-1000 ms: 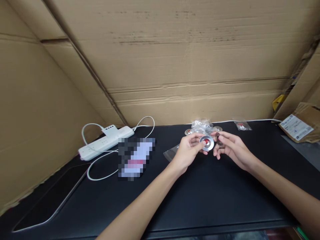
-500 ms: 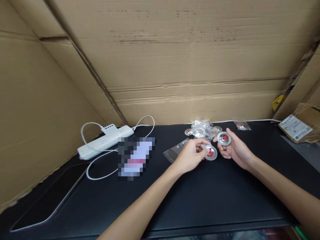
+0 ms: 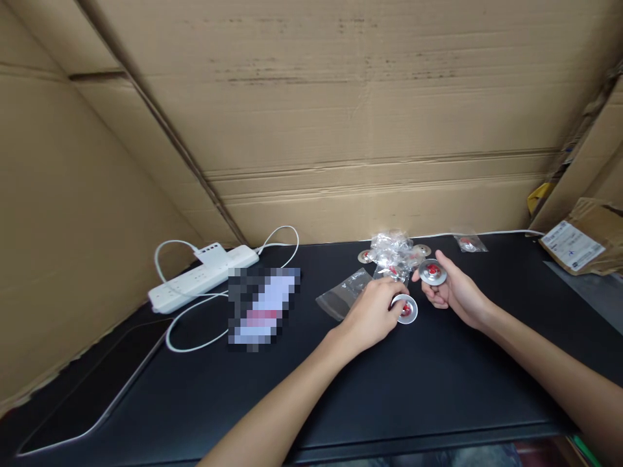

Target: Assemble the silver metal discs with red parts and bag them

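Note:
My left hand (image 3: 370, 314) pinches a small silver cymbal-like disc (image 3: 411, 311) with a red centre, low over the black tabletop. The fingers are closed at the disc's left rim, and some of them are hidden behind the hand. A similar disc (image 3: 433, 275), also red in the middle, rests tilted in my right hand (image 3: 455, 288), whose fingers curl beneath it and whose thumb points up. The two discs are apart. Beside my left hand lies a flat clear plastic bag (image 3: 341, 298). Behind both hands is a heap of clear packets (image 3: 390, 250) with more discs.
A white power strip (image 3: 204, 280) with a looping cable stands at the left, beside a blurred-out rectangle (image 3: 267, 305) and a dark flat panel (image 3: 92, 395). Another packet (image 3: 470, 242) lies at the back. A labelled cardboard package (image 3: 579, 243) is at the right; cardboard walls (image 3: 370, 130) enclose the table.
My left hand has lowered its disc slightly toward me, turning the disc's face. The disc in my right hand has tilted to a flatter angle. The view has shifted a little.

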Motion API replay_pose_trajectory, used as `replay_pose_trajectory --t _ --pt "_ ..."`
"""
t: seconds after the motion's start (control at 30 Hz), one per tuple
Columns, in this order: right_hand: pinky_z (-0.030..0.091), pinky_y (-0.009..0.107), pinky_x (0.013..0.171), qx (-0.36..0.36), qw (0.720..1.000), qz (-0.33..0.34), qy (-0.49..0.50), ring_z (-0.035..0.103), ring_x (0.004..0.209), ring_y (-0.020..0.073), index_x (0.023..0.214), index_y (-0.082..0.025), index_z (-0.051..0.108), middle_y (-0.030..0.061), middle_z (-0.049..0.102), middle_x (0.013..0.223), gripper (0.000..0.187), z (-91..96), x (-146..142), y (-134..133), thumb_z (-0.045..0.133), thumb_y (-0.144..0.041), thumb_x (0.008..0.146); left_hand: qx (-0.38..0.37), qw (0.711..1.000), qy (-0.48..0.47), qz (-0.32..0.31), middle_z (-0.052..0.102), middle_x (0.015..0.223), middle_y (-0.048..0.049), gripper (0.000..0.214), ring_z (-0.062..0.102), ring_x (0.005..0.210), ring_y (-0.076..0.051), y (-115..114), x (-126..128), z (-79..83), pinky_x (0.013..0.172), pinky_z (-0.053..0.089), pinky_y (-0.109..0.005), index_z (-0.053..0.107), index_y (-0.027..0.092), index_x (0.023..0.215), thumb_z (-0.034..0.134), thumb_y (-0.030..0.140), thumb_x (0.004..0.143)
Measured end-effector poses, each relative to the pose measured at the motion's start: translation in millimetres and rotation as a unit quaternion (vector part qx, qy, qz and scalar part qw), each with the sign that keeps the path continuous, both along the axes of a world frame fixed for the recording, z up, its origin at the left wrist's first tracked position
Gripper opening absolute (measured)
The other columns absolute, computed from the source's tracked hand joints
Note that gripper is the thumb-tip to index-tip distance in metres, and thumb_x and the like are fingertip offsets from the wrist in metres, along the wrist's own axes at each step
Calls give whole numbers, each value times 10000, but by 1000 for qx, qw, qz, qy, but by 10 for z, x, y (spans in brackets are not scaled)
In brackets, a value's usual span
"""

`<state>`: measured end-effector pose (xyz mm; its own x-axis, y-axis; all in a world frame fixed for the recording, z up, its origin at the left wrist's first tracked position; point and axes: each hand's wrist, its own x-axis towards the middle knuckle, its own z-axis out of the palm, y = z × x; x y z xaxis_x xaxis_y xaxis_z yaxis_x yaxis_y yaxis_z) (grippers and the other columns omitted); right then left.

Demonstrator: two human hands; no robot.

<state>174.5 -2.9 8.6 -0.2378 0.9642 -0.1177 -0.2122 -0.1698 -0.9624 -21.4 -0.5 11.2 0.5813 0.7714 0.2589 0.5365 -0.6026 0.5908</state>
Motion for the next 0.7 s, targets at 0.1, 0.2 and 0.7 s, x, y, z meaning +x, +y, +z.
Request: replay_pose_trajectory --t 0.1,0.2,0.7 --pt "210 221 408 3 1000 0 -6 321 423 82 843 -149 646 -8 487 522 565 -5 2 0 399 -648 935 22 999 23 1 631 922 -66 210 597 823 -189 9 0 -21 727 446 -284 714 164 942 530 105 860" --pt "205 222 407 2 1000 1 -4 322 420 81 843 -149 640 -8 484 523 566 -12 5 -5 387 -646 940 27 999 34 0 605 924 -65 215 596 833 -194 15 -5 -46 736 454 -295 713 166 951 518 120 875" --pt "192 218 418 1 999 42 12 310 418 71 838 -167 567 -31 467 535 572 -38 -99 -55 383 -702 921 114 989 -86 43 609 1036 -65 200 593 912 -193 -107 41 75 808 477 -326 603 183 1134 515 252 969"
